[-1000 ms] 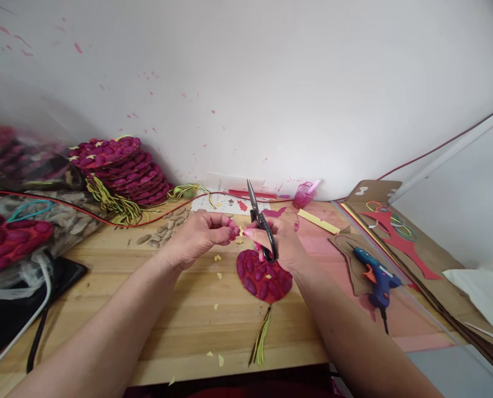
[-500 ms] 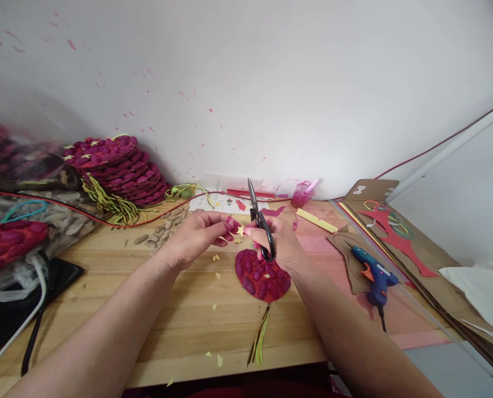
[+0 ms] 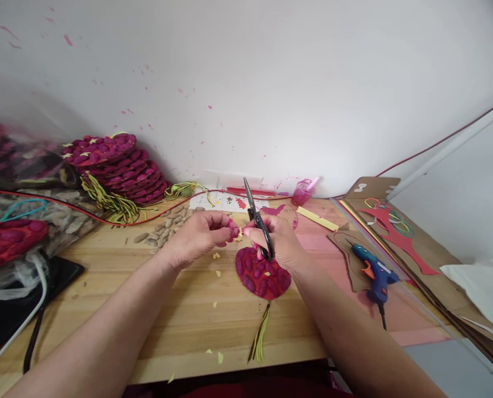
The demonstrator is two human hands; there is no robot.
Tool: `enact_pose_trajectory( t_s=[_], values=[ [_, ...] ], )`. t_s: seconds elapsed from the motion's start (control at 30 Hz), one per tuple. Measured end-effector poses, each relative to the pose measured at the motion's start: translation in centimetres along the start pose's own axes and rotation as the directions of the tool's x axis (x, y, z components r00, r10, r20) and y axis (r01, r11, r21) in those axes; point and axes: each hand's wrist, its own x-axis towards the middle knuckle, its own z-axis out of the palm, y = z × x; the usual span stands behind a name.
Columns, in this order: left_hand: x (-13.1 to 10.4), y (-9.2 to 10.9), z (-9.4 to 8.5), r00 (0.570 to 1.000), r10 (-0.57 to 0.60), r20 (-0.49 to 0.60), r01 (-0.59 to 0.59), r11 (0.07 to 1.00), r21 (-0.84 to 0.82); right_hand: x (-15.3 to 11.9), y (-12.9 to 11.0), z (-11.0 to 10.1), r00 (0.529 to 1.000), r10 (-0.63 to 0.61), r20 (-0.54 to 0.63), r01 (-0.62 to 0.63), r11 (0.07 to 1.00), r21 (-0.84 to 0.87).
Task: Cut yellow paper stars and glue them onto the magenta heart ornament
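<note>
Pinched fingertips of my left hand [image 3: 200, 239] are at a small yellow paper star [image 3: 239, 234], which is partly hidden now. Hooked on my right hand [image 3: 280, 239] is a pair of black-handled scissors [image 3: 266, 235], blades pointing up and away. My right thumb and fingertips come close to the star from the other side; whether they touch it I cannot tell. Below the right hand lies a round red piece covered in magenta-painted peanut shells [image 3: 263, 276], with a yellow scrap on it and a green-and-brown yarn tassel [image 3: 261, 334] at its near edge.
Yellow paper scraps [image 3: 220, 357] dot the wooden table [image 3: 180, 331]. Peanuts [image 3: 169, 226] and a stack of magenta pieces [image 3: 125, 166] are at the back left. Toward the right are a yellow strip [image 3: 317, 219], a magenta cup [image 3: 303, 193] and a blue glue gun [image 3: 377, 276].
The star between my fingertips has turned and shows less of its shape. My hands have barely shifted, with the scissors still on the right one.
</note>
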Motion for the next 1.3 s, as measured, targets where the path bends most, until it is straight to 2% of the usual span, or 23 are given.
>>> enact_pose_trajectory(
  t_s=[0.37, 0.53, 0.6, 0.73, 0.83, 0.97, 1.23, 1.3],
  values=[
    [-0.1, 0.0, -0.1, 1.0, -0.018, 0.005, 0.018, 0.999, -0.028, 0.1, 0.2, -0.2, 1.0, 0.017, 0.02, -0.017, 1.0, 0.003],
    [0.0, 0.1, -0.6, 0.995, -0.066, -0.074, 0.051, 0.982, -0.181, 0.1, 0.3, -0.4, 0.997, -0.009, 0.078, 0.005, 0.999, 0.041],
    [0.0, 0.2, -0.9, 0.99, -0.063, -0.129, 0.024, 0.959, -0.282, 0.1, 0.5, -0.5, 0.993, -0.006, 0.117, 0.002, 0.999, 0.035],
    [0.2, 0.6, -1.3, 0.964, -0.014, -0.267, -0.112, 0.886, -0.45, 0.0, 0.8, -0.6, 0.987, -0.018, 0.159, 0.016, 1.0, 0.013],
    [0.4, 0.6, -1.2, 0.942, -0.007, -0.337, -0.177, 0.841, -0.512, -0.3, 0.8, -0.3, 0.981, -0.056, 0.185, 0.075, 0.993, -0.096],
    [0.5, 0.4, -1.1, 0.904, -0.004, -0.428, -0.255, 0.799, -0.545, -0.8, 0.9, 0.4, 0.981, -0.107, 0.163, 0.142, 0.965, -0.219],
    [0.3, 0.5, 0.2, 0.904, -0.052, -0.423, -0.259, 0.722, -0.642, -1.1, 0.7, 1.4, 0.973, -0.187, 0.135, 0.22, 0.93, -0.293],
    [0.2, 0.7, 0.5, 0.902, -0.057, -0.428, -0.263, 0.714, -0.649, -1.1, 0.8, 1.4, 0.977, -0.163, 0.135, 0.196, 0.939, -0.284]
  ],
)
